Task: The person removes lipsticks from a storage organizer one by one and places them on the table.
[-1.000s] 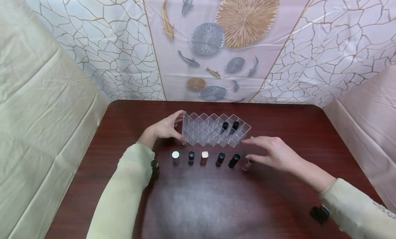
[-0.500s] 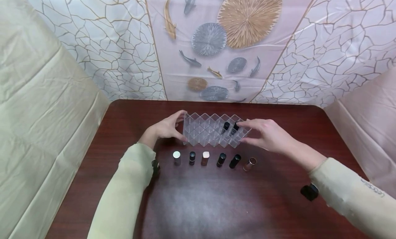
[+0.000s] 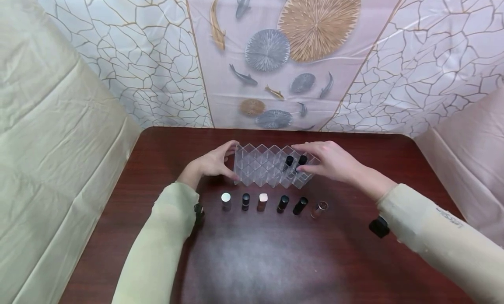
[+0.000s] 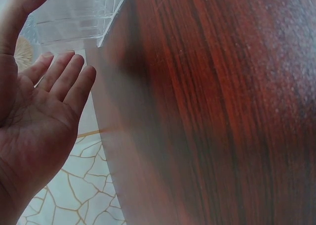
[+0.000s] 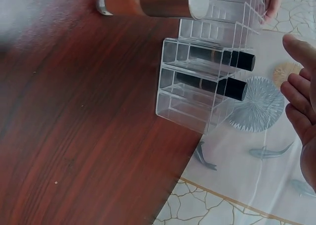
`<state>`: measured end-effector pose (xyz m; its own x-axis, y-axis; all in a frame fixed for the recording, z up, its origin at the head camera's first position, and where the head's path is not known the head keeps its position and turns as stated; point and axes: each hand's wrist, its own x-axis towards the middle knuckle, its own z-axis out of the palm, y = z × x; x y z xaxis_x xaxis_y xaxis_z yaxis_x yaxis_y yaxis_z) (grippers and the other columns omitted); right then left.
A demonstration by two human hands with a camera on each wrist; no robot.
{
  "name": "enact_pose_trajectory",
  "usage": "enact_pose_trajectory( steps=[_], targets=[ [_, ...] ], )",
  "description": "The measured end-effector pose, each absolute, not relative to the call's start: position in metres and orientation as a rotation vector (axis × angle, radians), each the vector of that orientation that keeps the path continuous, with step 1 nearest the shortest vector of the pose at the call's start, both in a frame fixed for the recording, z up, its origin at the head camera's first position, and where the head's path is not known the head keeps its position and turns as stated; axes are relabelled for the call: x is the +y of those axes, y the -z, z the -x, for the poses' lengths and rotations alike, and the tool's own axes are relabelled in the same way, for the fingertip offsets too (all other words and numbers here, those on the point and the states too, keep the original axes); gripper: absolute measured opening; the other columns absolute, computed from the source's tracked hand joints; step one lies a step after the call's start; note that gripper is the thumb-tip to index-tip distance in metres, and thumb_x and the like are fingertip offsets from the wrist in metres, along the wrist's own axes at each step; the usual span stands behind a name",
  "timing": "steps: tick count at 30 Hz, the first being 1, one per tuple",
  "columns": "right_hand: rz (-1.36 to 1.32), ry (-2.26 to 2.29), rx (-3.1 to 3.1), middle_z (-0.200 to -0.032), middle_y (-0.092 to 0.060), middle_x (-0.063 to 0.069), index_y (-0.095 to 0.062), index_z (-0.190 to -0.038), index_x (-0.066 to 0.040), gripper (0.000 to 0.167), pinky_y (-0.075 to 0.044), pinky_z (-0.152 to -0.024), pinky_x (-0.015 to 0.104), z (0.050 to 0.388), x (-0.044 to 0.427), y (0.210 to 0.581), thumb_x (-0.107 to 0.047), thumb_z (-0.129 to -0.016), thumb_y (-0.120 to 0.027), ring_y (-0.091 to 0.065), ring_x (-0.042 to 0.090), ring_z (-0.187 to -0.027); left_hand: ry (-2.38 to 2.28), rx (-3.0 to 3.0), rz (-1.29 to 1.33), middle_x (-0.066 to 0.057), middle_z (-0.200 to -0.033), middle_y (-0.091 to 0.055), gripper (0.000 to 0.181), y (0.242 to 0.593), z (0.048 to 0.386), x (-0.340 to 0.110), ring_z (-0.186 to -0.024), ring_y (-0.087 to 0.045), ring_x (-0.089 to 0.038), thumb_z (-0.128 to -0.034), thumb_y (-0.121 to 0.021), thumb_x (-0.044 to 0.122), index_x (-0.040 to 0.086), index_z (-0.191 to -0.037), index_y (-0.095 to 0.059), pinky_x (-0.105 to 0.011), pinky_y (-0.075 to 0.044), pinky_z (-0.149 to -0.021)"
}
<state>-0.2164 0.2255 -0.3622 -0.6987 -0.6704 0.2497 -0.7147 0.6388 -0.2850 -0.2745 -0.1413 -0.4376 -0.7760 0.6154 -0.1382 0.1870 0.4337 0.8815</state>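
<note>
A clear acrylic lipstick organizer (image 3: 260, 164) with diamond-shaped compartments stands near the table's back. My left hand (image 3: 214, 162) spans its left end, thumb at the front corner and fingers at the back. In the left wrist view the left hand (image 4: 44, 101) shows its palm facing the organizer's end. Two black-capped lipsticks (image 5: 232, 89) stand in the organizer towards its right end. Over that end hovers my right hand (image 3: 328, 162), thumb and fingers spread. The right wrist view shows the right hand (image 5: 303, 101) holding nothing, apart from the lipstick caps.
In front of the organizer several lipsticks stand in a row: a silver-topped one (image 3: 226, 201), black ones (image 3: 283, 203), a pink-topped one (image 3: 262, 201) and a brown one (image 3: 320, 209). Patterned cloth (image 3: 157, 54) hangs behind the dark red wooden table (image 3: 354, 251).
My right hand has moved left and away from me, from beside the brown lipstick to above the organizer's right end. The left hand has stayed at the left end.
</note>
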Motion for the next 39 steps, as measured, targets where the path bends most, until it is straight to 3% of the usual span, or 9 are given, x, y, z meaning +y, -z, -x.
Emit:
enact_pose_trajectory(
  steps=[3,8,10,12,15,16,23,28,39],
  targets=[
    [-1.143,-0.575,-2.75,-0.126,-0.077,0.015,-0.067,-0.141,-0.001,0.059,-0.061,-0.084,0.047,0.222,0.221,0.363,-0.018,-0.089,-0.089,-0.077,0.025,-0.091,-1.296,2.248,-0.67,-0.02,-0.167,-0.035,0.104,0.438,0.275,-0.141,-0.158,-0.032,-0.037,-0.0775,-0.093,0.003,0.004,-0.16,-0.029,-0.05,-0.03,-0.129],
    [-1.129,-0.587,-2.746,-0.122,-0.078,0.013,-0.068,-0.14,-0.001,0.059,-0.058,-0.082,0.044,0.23,0.216,0.365,-0.018,-0.088,-0.09,-0.068,0.015,-0.07,-1.3,2.245,-0.657,-0.019,-0.167,-0.035,0.105,0.439,0.275,-0.141,-0.158,-0.032,-0.036,-0.0771,-0.093,0.002,0.004,-0.161,-0.029,-0.049,-0.03,-0.129],
    [-1.106,-0.605,-2.762,-0.124,-0.077,0.013,-0.068,-0.14,-0.001,0.059,-0.059,-0.087,0.046,0.234,0.215,0.368,-0.019,-0.088,-0.09,-0.072,0.018,-0.078,-1.297,2.245,-0.661,-0.02,-0.167,-0.035,0.105,0.439,0.275,-0.141,-0.158,-0.031,-0.037,-0.0772,-0.093,0.002,0.003,-0.161,-0.028,-0.05,-0.029,-0.129],
    [-1.072,-0.636,-2.793,-0.129,-0.076,0.015,-0.068,-0.141,-0.001,0.06,-0.058,-0.095,0.049,0.238,0.215,0.371,-0.02,-0.088,-0.09,-0.076,0.025,-0.095,-1.297,2.245,-0.665,-0.021,-0.167,-0.035,0.106,0.439,0.275,-0.141,-0.158,-0.031,-0.038,-0.0772,-0.093,0.002,0.001,-0.161,-0.028,-0.05,-0.029,-0.129],
    [-1.019,-0.689,-2.841,-0.134,-0.073,0.016,-0.067,-0.142,-0.001,0.061,-0.054,-0.105,0.054,0.243,0.215,0.375,-0.021,-0.089,-0.09,-0.07,0.033,-0.124,-1.293,2.248,-0.656,-0.021,-0.166,-0.035,0.107,0.438,0.274,-0.14,-0.158,-0.031,-0.038,-0.0769,-0.093,0.003,0.0,-0.161,-0.028,-0.05,-0.029,-0.129],
    [-1.007,-0.701,-2.855,-0.134,-0.073,0.016,-0.067,-0.143,-0.002,0.062,-0.054,-0.105,0.054,0.244,0.215,0.377,-0.021,-0.089,-0.09,-0.07,0.034,-0.124,-1.292,2.248,-0.655,-0.021,-0.166,-0.035,0.107,0.438,0.274,-0.14,-0.158,-0.031,-0.038,-0.0768,-0.093,0.003,0.0,-0.161,-0.028,-0.05,-0.029,-0.129],
    [-1.009,-0.747,-2.865,-0.134,-0.073,0.017,-0.067,-0.142,-0.002,0.063,-0.059,-0.089,0.053,0.248,0.212,0.389,-0.02,-0.087,-0.091,-0.075,0.033,-0.108,-1.282,2.259,-0.651,-0.02,-0.166,-0.036,0.106,0.438,0.275,-0.14,-0.158,-0.031,-0.038,-0.0772,-0.093,0.003,0.0,-0.161,-0.028,-0.049,-0.03,-0.129],
    [-1.021,-0.774,-2.851,-0.127,-0.076,0.015,-0.07,-0.137,-0.002,0.054,-0.058,-0.084,0.05,0.249,0.21,0.396,-0.012,-0.087,-0.09,-0.074,0.03,-0.097,-1.253,2.286,-0.646,-0.019,-0.166,-0.036,0.108,0.438,0.275,-0.141,-0.158,-0.032,-0.037,-0.0765,-0.094,0.005,0.001,-0.162,-0.028,-0.048,-0.031,-0.128],
    [-1.039,-0.798,-2.826,-0.112,-0.08,0.015,-0.077,-0.122,0.001,0.031,-0.063,-0.085,0.049,0.252,0.209,0.406,-0.002,-0.092,-0.082,-0.078,0.03,-0.099,-1.251,2.294,-0.652,-0.019,-0.166,-0.037,0.109,0.437,0.275,-0.141,-0.158,-0.033,-0.037,-0.0756,-0.095,0.005,0.001,-0.162,-0.028,-0.047,-0.032,-0.128]
  ],
)
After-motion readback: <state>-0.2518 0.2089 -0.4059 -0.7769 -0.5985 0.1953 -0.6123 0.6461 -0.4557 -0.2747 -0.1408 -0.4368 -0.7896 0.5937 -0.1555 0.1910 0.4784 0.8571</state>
